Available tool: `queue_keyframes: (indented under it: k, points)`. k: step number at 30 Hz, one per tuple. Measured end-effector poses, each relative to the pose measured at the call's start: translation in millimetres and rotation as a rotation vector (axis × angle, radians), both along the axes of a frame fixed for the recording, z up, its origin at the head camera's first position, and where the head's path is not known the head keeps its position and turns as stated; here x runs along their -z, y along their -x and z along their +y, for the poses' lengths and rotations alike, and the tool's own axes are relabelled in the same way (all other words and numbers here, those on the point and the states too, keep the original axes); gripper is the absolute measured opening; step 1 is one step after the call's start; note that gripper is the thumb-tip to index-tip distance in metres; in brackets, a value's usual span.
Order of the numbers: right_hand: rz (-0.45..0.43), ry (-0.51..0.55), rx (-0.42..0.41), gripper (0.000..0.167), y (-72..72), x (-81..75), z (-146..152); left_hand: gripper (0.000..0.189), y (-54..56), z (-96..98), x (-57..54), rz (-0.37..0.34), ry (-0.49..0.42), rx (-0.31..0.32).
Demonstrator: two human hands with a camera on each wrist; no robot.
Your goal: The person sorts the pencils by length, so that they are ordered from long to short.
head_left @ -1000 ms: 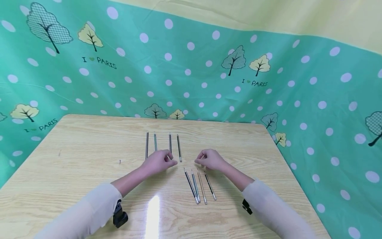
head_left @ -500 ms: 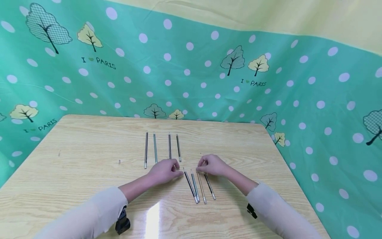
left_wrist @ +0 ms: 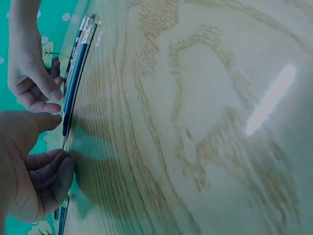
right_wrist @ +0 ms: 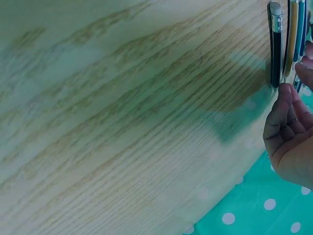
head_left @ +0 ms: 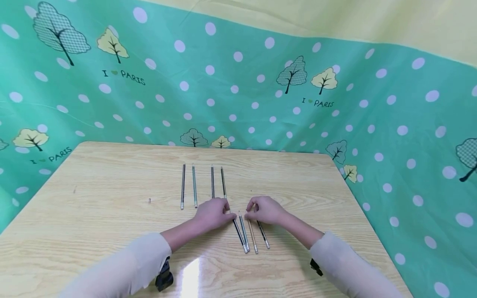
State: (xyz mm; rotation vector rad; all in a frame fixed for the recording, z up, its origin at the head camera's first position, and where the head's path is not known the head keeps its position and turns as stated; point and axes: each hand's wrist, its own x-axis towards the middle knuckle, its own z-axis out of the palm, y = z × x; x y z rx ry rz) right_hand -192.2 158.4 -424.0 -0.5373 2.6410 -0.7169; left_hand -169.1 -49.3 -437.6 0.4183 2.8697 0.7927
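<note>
Several pencils lie close together on the table, pointed ends away from me: a dark blue pencil [head_left: 239,234], a lighter blue pencil [head_left: 244,231], a natural-wood pencil [head_left: 253,238] and a dark striped pencil [head_left: 263,236]. My left hand [head_left: 212,213] is low over the dark blue one's pointed end. In the left wrist view, that tip shows in the gap between thumb and fingers [left_wrist: 63,169]. My right hand [head_left: 267,210] has its fingertips right at the pointed ends of the natural-wood and striped pencils, hiding part of them; I cannot tell whether it pinches one.
Farther back, another row of pencils lies spaced apart: a dark pencil [head_left: 183,186], a green-blue pencil [head_left: 194,186] and two more dark ones, partly behind my left hand. A small bit [head_left: 150,200] lies to the left on the wooden table [head_left: 112,178]. Patterned cloth [head_left: 238,91] hangs behind.
My left hand has moved right and nearer, from the far row to the near group's dark blue pencil. My right hand has come down slightly to the near pencils' tips.
</note>
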Motion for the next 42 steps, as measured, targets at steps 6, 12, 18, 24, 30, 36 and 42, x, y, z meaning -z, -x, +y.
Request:
queue_keyframes:
  k: [6, 12, 18, 24, 30, 36, 42]
  points:
    - [0.019, -0.022, 0.002, 0.020, -2.1, -2.4, -1, 0.033, -0.8, 7.0, -1.6, -0.004, 0.043, -0.027]
    - [0.035, -0.067, -0.024, 0.021, -2.2, -2.2, -3, 0.026, -0.1, 9.1, -4.1, -0.019, 0.052, -0.045]
    - [0.045, -0.078, -0.026, 0.022, -1.9, -2.6, -6, 0.019, 0.3, 8.2, -4.3, -0.044, 0.030, -0.054]
    - [0.052, -0.090, -0.026, 0.022, -2.6, -2.8, -8, 0.020, 1.4, 8.2, -3.7, -0.040, 0.024, -0.052]
    - [0.064, -0.084, -0.022, 0.021, -3.2, -2.9, -12, 0.019, 2.6, 9.1, -2.6, -0.037, -0.006, -0.043]
    - [0.043, -0.046, 0.007, 0.018, -3.1, -0.9, -16, 0.018, 4.4, 9.4, -0.2, -0.048, -0.023, -0.033]
    - [0.039, -0.025, 0.018, 0.017, -4.6, -1.0, -18, 0.018, 6.2, 6.2, 0.6, -0.058, -0.058, -0.050]
